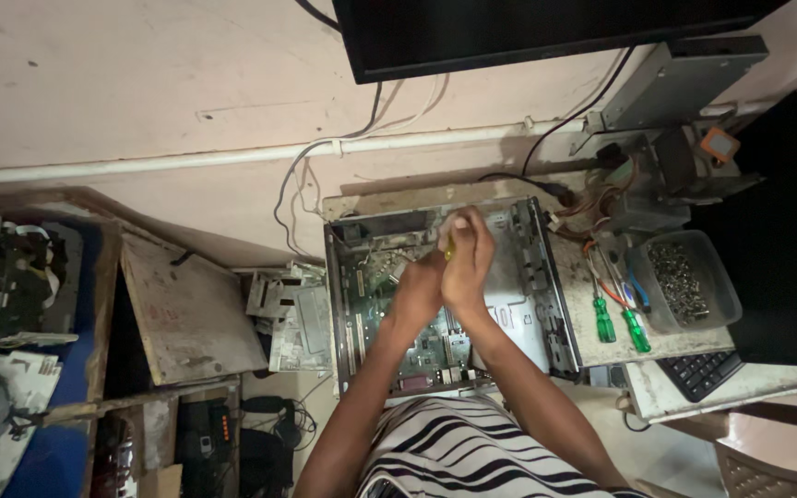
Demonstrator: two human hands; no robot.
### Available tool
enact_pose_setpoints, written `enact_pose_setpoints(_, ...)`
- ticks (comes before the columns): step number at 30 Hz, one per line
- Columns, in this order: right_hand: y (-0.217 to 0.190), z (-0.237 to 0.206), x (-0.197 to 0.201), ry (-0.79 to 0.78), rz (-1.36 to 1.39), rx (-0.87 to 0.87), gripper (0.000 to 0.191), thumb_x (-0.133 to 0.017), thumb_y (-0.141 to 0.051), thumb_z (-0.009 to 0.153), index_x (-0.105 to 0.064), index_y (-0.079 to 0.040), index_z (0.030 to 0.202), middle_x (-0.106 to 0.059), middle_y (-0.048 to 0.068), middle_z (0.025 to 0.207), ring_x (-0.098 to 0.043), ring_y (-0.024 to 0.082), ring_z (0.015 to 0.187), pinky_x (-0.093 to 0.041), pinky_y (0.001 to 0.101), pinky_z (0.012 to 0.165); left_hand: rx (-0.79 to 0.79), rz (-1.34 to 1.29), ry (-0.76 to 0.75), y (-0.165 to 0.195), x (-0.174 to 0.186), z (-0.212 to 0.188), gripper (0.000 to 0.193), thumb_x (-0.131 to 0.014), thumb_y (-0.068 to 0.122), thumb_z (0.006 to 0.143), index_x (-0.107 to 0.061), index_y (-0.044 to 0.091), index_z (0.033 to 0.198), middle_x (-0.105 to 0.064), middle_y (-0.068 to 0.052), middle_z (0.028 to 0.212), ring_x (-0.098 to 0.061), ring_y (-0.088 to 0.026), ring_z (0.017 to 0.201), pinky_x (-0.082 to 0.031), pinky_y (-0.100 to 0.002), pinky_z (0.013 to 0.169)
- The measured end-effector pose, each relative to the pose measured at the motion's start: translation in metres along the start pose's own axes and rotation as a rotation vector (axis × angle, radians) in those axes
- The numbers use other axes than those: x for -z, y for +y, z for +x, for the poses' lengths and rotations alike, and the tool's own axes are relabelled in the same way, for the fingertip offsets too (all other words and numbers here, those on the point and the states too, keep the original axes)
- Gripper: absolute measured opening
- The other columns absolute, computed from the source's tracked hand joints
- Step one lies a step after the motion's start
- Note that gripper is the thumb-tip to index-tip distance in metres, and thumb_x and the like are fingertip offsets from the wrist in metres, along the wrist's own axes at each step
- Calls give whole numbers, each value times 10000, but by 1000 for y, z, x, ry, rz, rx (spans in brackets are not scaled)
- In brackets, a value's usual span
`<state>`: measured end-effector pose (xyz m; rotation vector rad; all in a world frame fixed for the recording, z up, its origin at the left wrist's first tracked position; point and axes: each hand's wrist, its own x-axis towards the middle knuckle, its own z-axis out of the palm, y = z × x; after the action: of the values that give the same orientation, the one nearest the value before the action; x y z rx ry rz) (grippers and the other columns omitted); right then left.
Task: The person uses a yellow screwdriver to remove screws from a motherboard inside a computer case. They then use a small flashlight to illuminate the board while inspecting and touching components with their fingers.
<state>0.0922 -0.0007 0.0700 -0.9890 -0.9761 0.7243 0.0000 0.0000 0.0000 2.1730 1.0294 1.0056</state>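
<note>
**Yellow handle gripped over an open computer case**

Yellow and slim, the plastic handle of a screwdriver (449, 247) shows only as a sliver between two hands, above the far middle of an open grey metal computer case (532, 295) that lies flat on a worn, pale workbench (601, 337). The right hand (469, 258) is wrapped closed around the top of the handle, fingers curled tight. The left hand (420, 288) sits just below and beside it, touching the right; whether its fingers grip the tool cannot be told. Beneath both hands lies the green circuit board (435, 346) inside the case.

To the right of the case, on the bench, lie two green-handled screwdrivers (620, 325), next to a clear plastic tub of small metal screws (680, 281). A black keyboard (701, 371) sticks out at the bench's near edge. A dark flat monitor (528, 32) hangs above, with white and black cables (325, 161) trailing down the wall.
</note>
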Motion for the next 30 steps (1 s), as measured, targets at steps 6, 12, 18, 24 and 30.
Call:
enact_pose_setpoints(6,35,55,43,-865,396,-322,352,-530,-311,922,-464,-83,663,-435,-10,573,-398,113,502,-310,311,479,270,-34,-66,-2,-4,-4,167,-638,119,985,-614,-44,1015,-667,-272,826,-677,-428,661,-534,-503,597)
enact_pose_setpoints(12,9,67,45,-889,395,-331,246,-529,-274,904,-565,-30,907,-567,54,733,-550,158,670,-441,303,628,121,59,51,3,-6,-1,161,-663,114,972,-612,-39,973,-668,-278,793,-669,-463,699,-516,-527,596)
enact_pose_setpoints(18,-13,8,9,-36,24,11,172,-503,-208,1061,-556,-72,971,-632,46,872,-609,156,807,-514,291,764,166,0,-21,0,-5,3,210,-633,9,899,-604,-56,1097,-678,-291,847,-691,-460,730,-549,-519,616)
enact_pose_setpoints(24,9,6,12,-52,84,-100,401,-444,-358,1057,-536,-69,795,-492,17,676,-423,123,560,-332,278,517,64,30,11,-8,-14,-4,208,-649,-3,814,-610,-67,1008,-680,-287,846,-690,-447,722,-560,-502,638)
enact_pose_setpoints(30,16,76,51,-1038,459,-405,407,-543,-337,989,-464,-115,657,-435,-14,572,-394,116,473,-327,304,459,279,93,-236,-13,-21,-2,164,-497,87,1079,-603,-23,1018,-680,-193,802,-682,-359,613,-532,-436,587)
